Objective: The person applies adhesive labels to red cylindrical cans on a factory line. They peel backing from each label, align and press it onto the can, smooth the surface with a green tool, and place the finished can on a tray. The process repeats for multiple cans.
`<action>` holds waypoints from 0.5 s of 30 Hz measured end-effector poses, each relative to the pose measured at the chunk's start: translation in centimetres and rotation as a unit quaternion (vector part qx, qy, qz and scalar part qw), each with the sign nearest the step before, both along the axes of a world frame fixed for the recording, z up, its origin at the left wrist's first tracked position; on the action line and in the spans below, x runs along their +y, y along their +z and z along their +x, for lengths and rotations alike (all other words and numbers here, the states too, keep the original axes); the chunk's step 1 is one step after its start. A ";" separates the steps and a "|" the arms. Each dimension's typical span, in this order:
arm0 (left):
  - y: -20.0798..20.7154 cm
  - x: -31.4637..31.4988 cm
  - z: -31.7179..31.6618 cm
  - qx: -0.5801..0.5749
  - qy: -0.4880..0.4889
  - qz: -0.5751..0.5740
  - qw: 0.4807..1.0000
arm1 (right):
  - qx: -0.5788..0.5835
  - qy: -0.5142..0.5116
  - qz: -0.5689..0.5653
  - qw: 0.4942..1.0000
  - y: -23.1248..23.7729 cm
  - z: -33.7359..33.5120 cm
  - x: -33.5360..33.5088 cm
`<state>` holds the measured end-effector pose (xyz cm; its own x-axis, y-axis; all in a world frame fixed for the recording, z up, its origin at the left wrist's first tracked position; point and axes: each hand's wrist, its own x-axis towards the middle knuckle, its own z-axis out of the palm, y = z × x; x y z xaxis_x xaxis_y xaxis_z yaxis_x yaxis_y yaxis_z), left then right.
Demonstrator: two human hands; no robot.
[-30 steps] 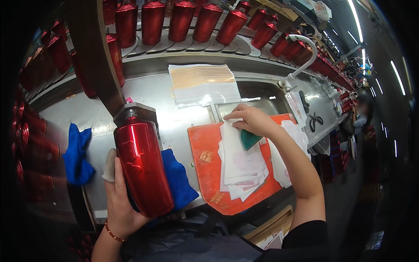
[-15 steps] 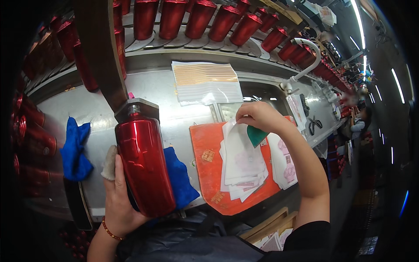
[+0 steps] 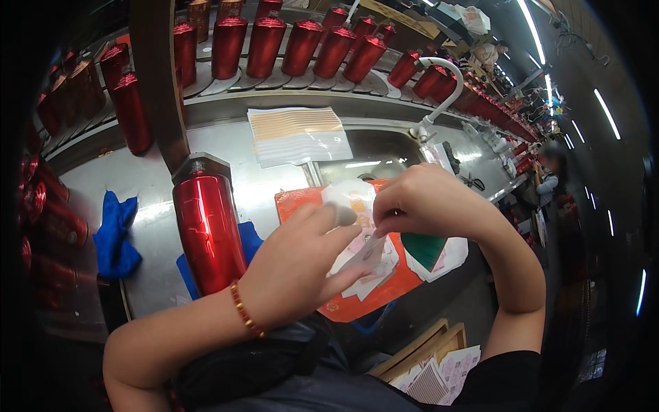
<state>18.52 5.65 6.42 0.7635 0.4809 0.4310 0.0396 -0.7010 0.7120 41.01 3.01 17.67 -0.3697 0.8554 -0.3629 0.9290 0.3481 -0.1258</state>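
Observation:
My right hand (image 3: 429, 202), over the orange board (image 3: 292, 202), pinches the edge of a small white printed sheet (image 3: 364, 259). A green flat scraper (image 3: 423, 250) sticks out below the same hand, apparently tucked in its fingers. My left hand (image 3: 295, 261) reaches across with fingers and thumb apart, the small sheet between them; whether they touch it I cannot tell. One finger wears a grey finger cover (image 3: 341, 214). Further printed sheets (image 3: 374, 285) lie on the board, partly hidden. A shiny red bottle (image 3: 208, 230) leans against a dark wooden support (image 3: 200, 165), touched by neither hand.
Blue cloths (image 3: 115, 237) lie on the metal bench. Behind are a striped sheet (image 3: 298, 136), a sink with a white curved tap (image 3: 449, 69), and a conveyor with several red bottles (image 3: 266, 47). A wooden tray (image 3: 419, 353) holds papers near my lap. Another person (image 3: 549, 175) stands far right.
My left hand has let go of the red bottle and moved right to my right hand. The small sheet has been lifted from the pile. The view has shifted a little.

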 end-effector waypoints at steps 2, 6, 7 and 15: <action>-0.5 -0.1 3.0 0.035 -0.001 0.029 0.999 | 0.018 -0.037 -0.022 0.999 -0.2 0.4 -0.8; -1.4 -0.4 5.9 0.102 -0.026 -0.103 0.989 | 0.101 -0.109 -0.056 0.987 -0.4 1.7 -1.9; -1.7 -0.7 5.9 0.078 -0.015 -0.111 0.991 | 0.118 -0.127 -0.059 0.983 -0.3 2.0 -2.1; -2.0 -0.2 5.1 0.008 -0.003 -0.281 0.960 | 0.329 -0.289 -0.040 0.898 -0.8 8.3 -5.3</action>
<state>23.64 5.41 4.38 0.7717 0.6291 0.0931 0.0509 -0.2070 0.9770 49.31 -2.34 16.88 -0.0285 0.9543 -0.2975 0.6676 -0.2034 -0.7163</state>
